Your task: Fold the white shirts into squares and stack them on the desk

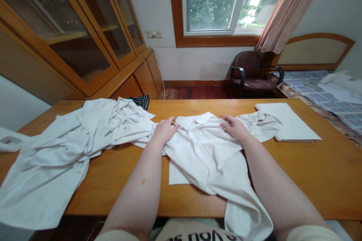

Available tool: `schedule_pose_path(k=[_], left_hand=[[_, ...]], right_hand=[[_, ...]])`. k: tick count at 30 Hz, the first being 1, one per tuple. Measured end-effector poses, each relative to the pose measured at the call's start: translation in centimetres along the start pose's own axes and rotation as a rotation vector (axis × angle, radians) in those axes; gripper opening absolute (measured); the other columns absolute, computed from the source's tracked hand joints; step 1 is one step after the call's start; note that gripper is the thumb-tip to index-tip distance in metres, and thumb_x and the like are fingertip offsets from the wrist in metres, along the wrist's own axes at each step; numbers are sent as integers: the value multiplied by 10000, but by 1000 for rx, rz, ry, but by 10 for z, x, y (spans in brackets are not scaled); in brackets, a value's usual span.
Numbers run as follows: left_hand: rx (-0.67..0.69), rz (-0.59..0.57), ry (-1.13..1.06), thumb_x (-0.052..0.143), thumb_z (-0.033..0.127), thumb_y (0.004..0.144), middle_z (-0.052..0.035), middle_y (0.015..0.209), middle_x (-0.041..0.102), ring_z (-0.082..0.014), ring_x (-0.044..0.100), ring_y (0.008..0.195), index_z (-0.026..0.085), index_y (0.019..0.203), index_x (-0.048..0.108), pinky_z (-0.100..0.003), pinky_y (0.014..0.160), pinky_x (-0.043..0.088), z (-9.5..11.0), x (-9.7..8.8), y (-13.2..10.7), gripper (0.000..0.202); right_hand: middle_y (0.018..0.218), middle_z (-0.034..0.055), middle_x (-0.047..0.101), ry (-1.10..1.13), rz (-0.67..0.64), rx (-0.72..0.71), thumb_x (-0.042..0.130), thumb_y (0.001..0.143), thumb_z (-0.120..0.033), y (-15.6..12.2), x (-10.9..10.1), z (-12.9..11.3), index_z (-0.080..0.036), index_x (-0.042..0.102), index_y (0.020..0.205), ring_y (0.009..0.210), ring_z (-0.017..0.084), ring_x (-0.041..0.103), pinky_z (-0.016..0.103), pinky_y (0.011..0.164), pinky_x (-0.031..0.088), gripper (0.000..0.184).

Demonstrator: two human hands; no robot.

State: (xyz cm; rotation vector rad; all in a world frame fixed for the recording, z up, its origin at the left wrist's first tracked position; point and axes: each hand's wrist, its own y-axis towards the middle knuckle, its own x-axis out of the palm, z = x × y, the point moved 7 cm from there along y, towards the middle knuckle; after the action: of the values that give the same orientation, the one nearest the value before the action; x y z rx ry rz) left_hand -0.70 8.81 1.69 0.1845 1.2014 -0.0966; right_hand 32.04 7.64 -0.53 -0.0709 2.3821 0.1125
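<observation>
A white collared shirt (203, 147) lies front up on the table before me, its collar at the far side and its hem hanging over the near edge. My left hand (166, 131) pinches the cloth at the shirt's left shoulder, thumb and fingers closed. At the opposite shoulder, my right hand (235, 128) grips the fabric, with one finger stretched out past it. One sleeve (260, 123) spreads to the right beyond my right hand. Beneath the shirt, the straight corner of a flat white piece (179, 173) shows; what it is I cannot tell.
Rumpled white garments (82, 135) are heaped on the left of the wooden table (299, 180), with a black striped cloth (141, 101) behind them. A neatly folded white stack (294, 122) lies at right. Beyond stand a glass-door cabinet (113, 56), an armchair (249, 69) and a bed (325, 90).
</observation>
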Motion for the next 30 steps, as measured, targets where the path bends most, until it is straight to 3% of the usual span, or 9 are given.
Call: schedule_pose_path(k=[4, 8, 11, 13, 15, 18, 23, 26, 30], left_hand=[[68, 20, -60, 611, 270, 767, -48, 1068, 678, -242, 582, 1018, 230, 1280, 523, -335, 885, 431, 5, 0, 1, 522], [96, 234, -121, 496, 117, 783, -43, 1015, 654, -207, 588, 963, 239, 1190, 589, -328, 897, 451, 5, -17, 0, 435], [95, 425, -171, 449, 122, 818, -73, 1079, 602, -194, 579, 975, 212, 1245, 544, -331, 913, 462, 3, -32, -5, 446], [133, 469, -184, 442, 162, 847, -88, 1167, 566, -191, 556, 1051, 195, 1247, 539, -333, 971, 434, 6, -35, -8, 413], [208, 388, -172, 431, 203, 873, -81, 1227, 555, -186, 519, 1137, 198, 1218, 564, -331, 1028, 389, 15, -29, -8, 370], [268, 124, -88, 445, 291, 888, -69, 1326, 530, -200, 451, 1243, 206, 1235, 566, -345, 1077, 329, 25, -4, -6, 377], [131, -200, 77, 443, 384, 885, -79, 1491, 339, -262, 271, 1380, 195, 1413, 373, -443, 1119, 214, 16, 32, -3, 565], [113, -193, 108, 429, 394, 889, -82, 1500, 321, -265, 249, 1389, 189, 1412, 373, -443, 1117, 205, 18, 28, -3, 563], [80, -10, 146, 418, 359, 891, -100, 1325, 539, -250, 464, 1236, 193, 1176, 604, -364, 1032, 335, 33, -2, -12, 378]], right_hand=[[897, 30, 701, -17, 13, -86, 498, 833, -284, 0, 0, -5, -238, 672, 1096, 810, 181, 634, 317, 779, 484, 319], [1015, 42, 687, -60, 197, -264, 441, 819, -168, 0, -13, -13, -238, 716, 982, 957, 182, 615, 337, 896, 456, 327], [1097, 65, 664, -119, 233, -276, 461, 824, -189, 2, -14, -11, -224, 709, 1015, 1000, 197, 607, 362, 928, 452, 315], [1137, 89, 651, -197, 227, -254, 500, 827, -239, 3, -13, -10, -200, 712, 1007, 1029, 222, 598, 386, 947, 443, 281], [1156, 105, 644, -261, 234, -258, 518, 834, -284, 2, -13, -13, -184, 712, 1005, 1054, 238, 586, 400, 964, 429, 277], [1204, 99, 627, -289, 180, -311, 502, 860, -327, 0, -8, -25, -190, 677, 1100, 1103, 231, 564, 383, 986, 410, 327], [1236, 72, 622, -429, -67, -203, 421, 914, -374, -1, 11, -26, -224, 628, 1190, 1193, 239, 518, 427, 1038, 338, 377], [1363, 67, 518, -523, -122, -129, 355, 939, -399, -2, 14, -21, -228, 566, 1276, 1294, 272, 413, 517, 1079, 240, 433], [1418, 63, 452, -551, -151, -103, 310, 950, -412, -2, 17, -18, -231, 527, 1320, 1322, 280, 371, 532, 1085, 220, 465]])
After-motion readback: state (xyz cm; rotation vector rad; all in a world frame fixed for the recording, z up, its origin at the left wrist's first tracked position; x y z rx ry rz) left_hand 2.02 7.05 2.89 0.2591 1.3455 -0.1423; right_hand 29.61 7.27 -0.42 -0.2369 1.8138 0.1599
